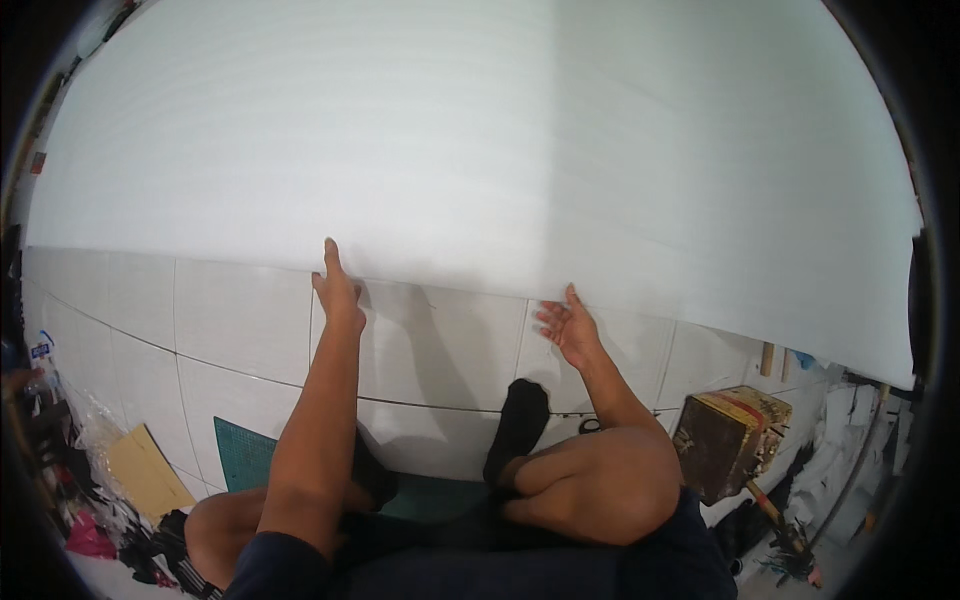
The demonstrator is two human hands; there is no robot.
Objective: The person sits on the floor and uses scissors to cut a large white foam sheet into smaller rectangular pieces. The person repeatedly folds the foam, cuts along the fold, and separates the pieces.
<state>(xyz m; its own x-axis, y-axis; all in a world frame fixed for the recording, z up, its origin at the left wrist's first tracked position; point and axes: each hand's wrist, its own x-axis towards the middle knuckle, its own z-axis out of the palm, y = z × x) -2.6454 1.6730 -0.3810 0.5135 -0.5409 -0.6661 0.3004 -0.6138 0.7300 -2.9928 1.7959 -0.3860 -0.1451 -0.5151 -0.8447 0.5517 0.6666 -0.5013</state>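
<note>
A large, smooth white sheet [400,150] spans the upper part of the head view, its near edge running across above the tiled floor. My left hand [341,290] holds that edge left of the middle, the thumb lying on top and the fingers partly hidden beneath. Further right, my right hand [570,328] is turned palm up with its fingers apart. Its thumb tip reaches the sheet's edge, while the other fingers stay just short of it, holding nothing.
My foot in a black sock [518,425] rests on white floor tiles [430,345]. A green cutting mat [243,455] lies partly under my legs. A worn brown box [725,440] stands at right beside white scraps [845,460]. Tan board [150,470] and clutter lie left.
</note>
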